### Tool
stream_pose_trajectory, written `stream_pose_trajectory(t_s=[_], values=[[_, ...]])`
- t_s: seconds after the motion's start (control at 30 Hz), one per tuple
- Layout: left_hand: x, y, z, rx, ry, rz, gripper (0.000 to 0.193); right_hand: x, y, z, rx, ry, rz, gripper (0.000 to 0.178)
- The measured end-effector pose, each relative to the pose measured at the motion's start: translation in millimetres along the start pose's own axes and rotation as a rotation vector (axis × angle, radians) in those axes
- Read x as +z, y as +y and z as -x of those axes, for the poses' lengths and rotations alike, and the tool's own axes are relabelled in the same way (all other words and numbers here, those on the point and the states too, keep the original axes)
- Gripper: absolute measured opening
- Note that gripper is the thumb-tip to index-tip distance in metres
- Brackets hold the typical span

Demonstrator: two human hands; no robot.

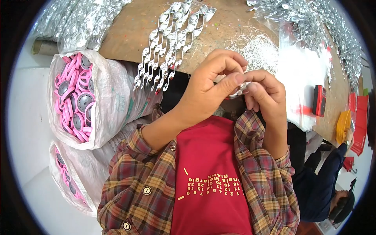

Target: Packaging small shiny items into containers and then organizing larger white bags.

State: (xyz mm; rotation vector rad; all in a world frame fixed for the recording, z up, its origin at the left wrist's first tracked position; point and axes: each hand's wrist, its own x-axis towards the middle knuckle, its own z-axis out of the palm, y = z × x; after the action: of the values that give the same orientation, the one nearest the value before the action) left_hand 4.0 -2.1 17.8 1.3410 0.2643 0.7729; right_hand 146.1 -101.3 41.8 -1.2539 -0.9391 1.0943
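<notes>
The left hand [209, 87] and the right hand [268, 92] meet above the person's lap, near the table edge, and both pinch with thumb and forefinger a small silvery piece [237, 93] between them. Its exact shape cannot be told, because the fingers partly cover it. Just beyond the hands, a tangle of white string [254, 49] lies on the brown table [127, 29]. To the left of it, twisted silver strips [168, 43] hang over the edge. To the right is a red and black box [319, 100]. Farther left stands a white sack [111, 98], filled with pink and grey parts [78, 98].
</notes>
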Motion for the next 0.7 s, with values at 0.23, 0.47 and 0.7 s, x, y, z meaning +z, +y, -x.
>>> stream_pose_trajectory(t_s=[0.23,0.47,0.7], values=[[18.9,-5.9,5.3,-0.131,-0.041,0.08,0.022,-15.1,2.9,-2.0,0.031,0.087,-0.172,0.01],[2.8,2.5,-4.9,0.131,-0.166,-0.455,0.028,-42.0,15.2,-4.9,0.02,0.061,-0.532,0.011],[-11.6,11.8,9.8,-0.255,-0.202,-0.36,0.032,-55.0,22.3,-4.6,0.089,0.159,-0.545,0.011]])
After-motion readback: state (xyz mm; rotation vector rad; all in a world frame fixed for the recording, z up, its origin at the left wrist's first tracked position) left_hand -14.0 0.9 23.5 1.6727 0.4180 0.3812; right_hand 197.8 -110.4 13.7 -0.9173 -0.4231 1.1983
